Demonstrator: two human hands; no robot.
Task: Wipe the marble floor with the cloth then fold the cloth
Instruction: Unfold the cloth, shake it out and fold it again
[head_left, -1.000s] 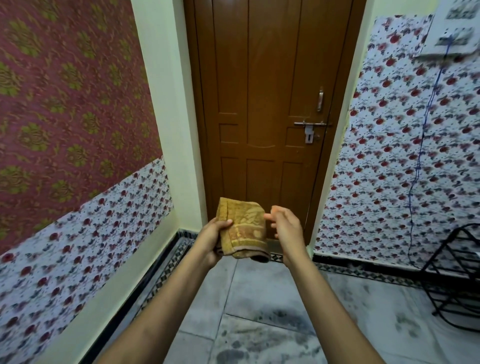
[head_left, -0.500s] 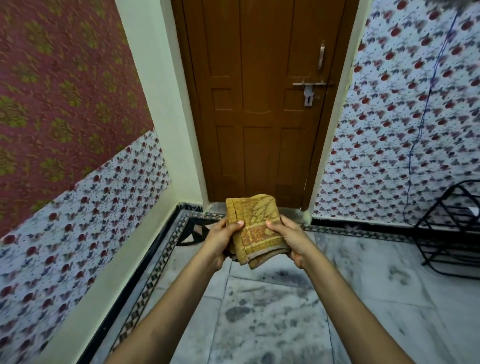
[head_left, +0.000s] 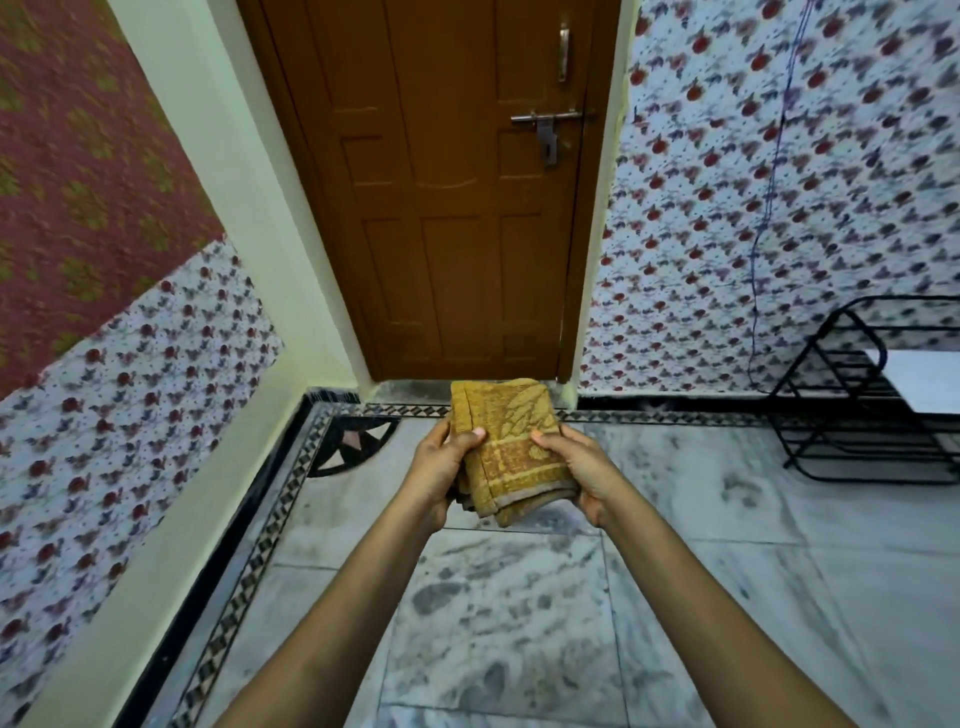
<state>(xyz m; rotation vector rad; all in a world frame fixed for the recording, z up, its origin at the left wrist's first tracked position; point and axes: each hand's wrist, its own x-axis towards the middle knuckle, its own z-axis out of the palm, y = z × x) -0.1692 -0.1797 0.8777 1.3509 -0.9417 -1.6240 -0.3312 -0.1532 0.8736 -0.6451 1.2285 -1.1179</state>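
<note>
A yellow-brown patterned cloth, folded into a thick rectangle, is held up in the air in front of me above the grey-veined marble floor. My left hand grips its left edge, thumb pressed on top. My right hand grips its right edge, thumb on the patterned face and fingers underneath. The lower folded layers of the cloth hang slightly below my hands.
A shut brown wooden door with a metal latch stands straight ahead. Floral-papered walls close in on both sides. A black metal rack stands on the floor at the right. A black patterned border runs along the floor's left edge.
My right hand, apart from the cloth a second ago, now grips its right edge. The view has tilted downward, showing more floor, and the cloth sits lower between both hands.
</note>
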